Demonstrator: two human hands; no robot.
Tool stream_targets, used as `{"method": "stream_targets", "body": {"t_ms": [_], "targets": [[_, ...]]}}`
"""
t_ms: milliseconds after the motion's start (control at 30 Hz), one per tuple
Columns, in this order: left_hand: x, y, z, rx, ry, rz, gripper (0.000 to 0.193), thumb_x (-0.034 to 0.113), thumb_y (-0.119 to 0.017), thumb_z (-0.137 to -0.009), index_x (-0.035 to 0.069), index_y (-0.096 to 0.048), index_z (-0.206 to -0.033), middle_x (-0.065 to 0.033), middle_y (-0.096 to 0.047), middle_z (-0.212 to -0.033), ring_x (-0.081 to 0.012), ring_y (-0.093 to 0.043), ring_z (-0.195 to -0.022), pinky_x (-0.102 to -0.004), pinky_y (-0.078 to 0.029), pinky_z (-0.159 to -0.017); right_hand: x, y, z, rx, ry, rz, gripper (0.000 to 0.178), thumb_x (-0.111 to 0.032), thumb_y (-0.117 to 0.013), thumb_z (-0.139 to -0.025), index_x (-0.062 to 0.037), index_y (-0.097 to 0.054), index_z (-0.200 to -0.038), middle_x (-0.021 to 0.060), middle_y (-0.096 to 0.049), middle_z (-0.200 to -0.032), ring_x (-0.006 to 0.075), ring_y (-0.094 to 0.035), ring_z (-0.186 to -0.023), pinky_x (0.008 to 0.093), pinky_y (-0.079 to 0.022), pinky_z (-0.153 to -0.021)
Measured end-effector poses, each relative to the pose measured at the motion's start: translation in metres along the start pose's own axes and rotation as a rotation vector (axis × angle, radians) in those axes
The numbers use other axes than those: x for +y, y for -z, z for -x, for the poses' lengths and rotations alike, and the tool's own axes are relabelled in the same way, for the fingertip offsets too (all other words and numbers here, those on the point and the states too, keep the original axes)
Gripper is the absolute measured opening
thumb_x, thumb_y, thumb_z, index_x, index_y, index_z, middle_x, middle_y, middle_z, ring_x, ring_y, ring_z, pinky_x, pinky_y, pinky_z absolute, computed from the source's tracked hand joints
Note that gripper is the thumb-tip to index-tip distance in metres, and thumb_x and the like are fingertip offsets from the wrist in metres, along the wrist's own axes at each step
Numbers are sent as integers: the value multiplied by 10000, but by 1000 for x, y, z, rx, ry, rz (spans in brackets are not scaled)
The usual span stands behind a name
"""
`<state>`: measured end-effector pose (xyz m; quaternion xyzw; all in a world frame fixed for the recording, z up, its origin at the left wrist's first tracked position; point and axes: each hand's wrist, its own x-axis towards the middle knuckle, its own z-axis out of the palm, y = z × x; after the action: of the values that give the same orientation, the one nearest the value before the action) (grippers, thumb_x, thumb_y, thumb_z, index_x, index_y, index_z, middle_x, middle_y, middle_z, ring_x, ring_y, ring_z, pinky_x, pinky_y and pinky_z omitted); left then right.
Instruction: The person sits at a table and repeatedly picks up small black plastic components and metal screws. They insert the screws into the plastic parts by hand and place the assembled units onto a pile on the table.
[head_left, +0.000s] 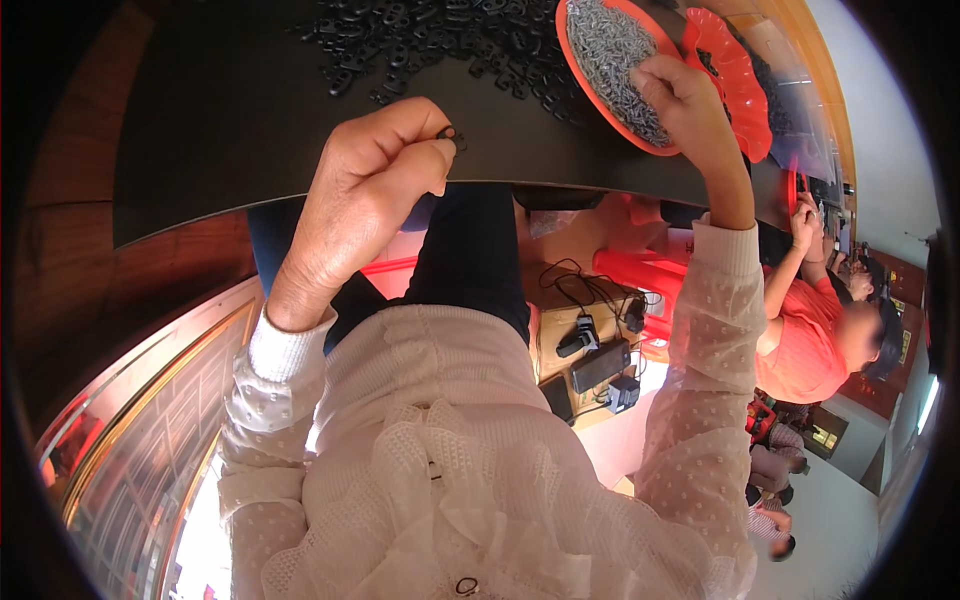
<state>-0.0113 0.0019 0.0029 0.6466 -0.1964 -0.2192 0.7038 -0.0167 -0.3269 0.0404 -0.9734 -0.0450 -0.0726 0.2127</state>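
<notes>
Above the near edge of the dark table, my left hand is closed in a pinch on a small black part. Most of that part is hidden by the thumb and finger; it resembles the loose black parts heaped farther back. To the right, my right hand dips its fingertips into an orange-red bowl full of small silvery screws. Its thumb and fingers are drawn together, and whatever lies between them cannot be made out.
A second red, wavy-rimmed bowl with dark pieces stands right of the screws. Below the table, a cardboard box carries black adapters and tangled cables. A co-worker in an orange shirt sits at the right, hands at the table.
</notes>
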Motion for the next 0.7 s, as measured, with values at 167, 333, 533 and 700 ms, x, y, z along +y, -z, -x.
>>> {"method": "stream_targets", "body": {"t_ms": [167, 333, 533, 700], "targets": [[-3, -1, 1, 15, -21, -6, 88, 46, -536, -850, -19, -588, -818, 10, -511, -642, -49, -459, -616, -216, -364, -563, -6, 2, 1, -9, -189, -69, 220, -191, -610, -892, 21, -628, -950, 160, -629, -747, 253, -603, -691, 337, -469, -683], [-3, -2, 3, 23, -14, -13, 97, 51, -535, -853, -17, -592, -814, 8, -512, -632, -50, -458, -608, -216, -362, -560, -2, 3, 5, 45, -172, -30, 236, -205, -598, -906, 26, -617, -945, 156, -620, -725, 258, -595, -680, 342, -466, -674], [-3, -3, 2, 27, -10, -17, 101, 53, -534, -852, -14, -592, -803, 8, -513, -630, -50, -451, -602, -220, -355, -550, -1, 3, 4, 48, -113, 84, 246, -222, -585, -923, 24, -603, -932, 183, -583, -720, 316, -589, -687, 368, -461, -667], [-2, -4, 2, 33, -13, -17, 100, 52, -536, -850, -16, -590, -800, 10, -512, -630, -49, -447, -600, -220, -350, -547, 7, -3, 4, 83, -23, 3, 239, -234, -597, -916, 5, -596, -923, 178, -588, -755, 316, -585, -699, 381, -456, -666]]}}
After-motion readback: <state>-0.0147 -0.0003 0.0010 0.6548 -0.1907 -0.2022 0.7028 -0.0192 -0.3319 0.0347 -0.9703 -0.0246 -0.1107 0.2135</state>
